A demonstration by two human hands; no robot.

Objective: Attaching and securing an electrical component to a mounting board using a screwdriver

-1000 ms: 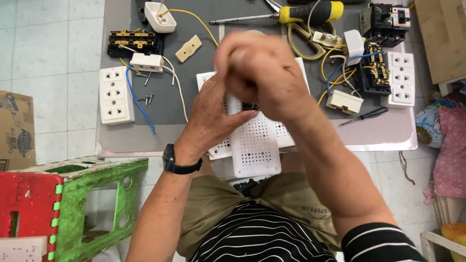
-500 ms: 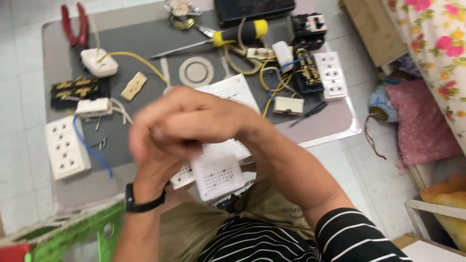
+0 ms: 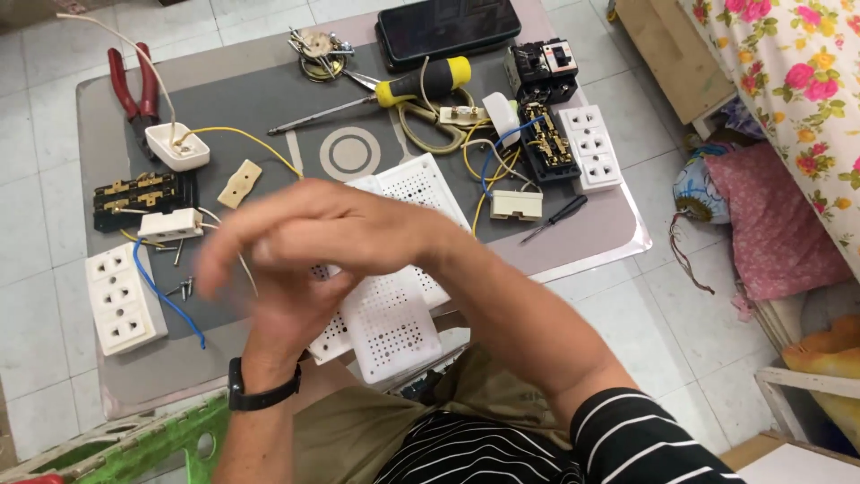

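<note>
My view has swung since half a second ago: the grey table now sits further left in frame, and the flowered cloth on the right shows more. My right hand lies across the left hand, both raised over the near middle of the table. They were bunched tighter together a moment ago; now the right one stretches out leftward, fingers blurred. Grip: I cannot tell whether either hand holds anything, motion blur hides the fingers. The white perforated plates stay under my hands, one overhanging the near edge of the table, another reaching further in toward the centre. The black watch is on my left wrist.

Unmoved on the table: white triple socket near left with blue wire beside it, red pliers far left, yellow-handled screwdriver far centre, phone at the far edge, second white socket strip right.
</note>
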